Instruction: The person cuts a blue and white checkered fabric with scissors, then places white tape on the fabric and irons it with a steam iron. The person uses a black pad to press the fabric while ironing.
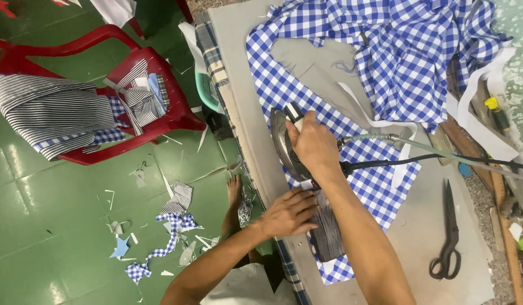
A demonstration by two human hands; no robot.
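the grey padded table (pixel 256 101) carries everything you work on. the blue checked fabric (pixel 408 56) lies piled at the table's far end, and one strip of it runs down toward you under the iron. off the table's left edge stands a red plastic chair (pixel 160 121) heaped with striped cloth. your right hand (pixel 313 144) sits on the steam iron (pixel 287 149) near the table's middle, fingers curled tight around its handle. your left hand (pixel 288 213) lies flat just below the iron, fingers together, pressing the dark wooden block (pixel 328 234) and strip. black scissors (pixel 449 234) rest at the table's right, closed.
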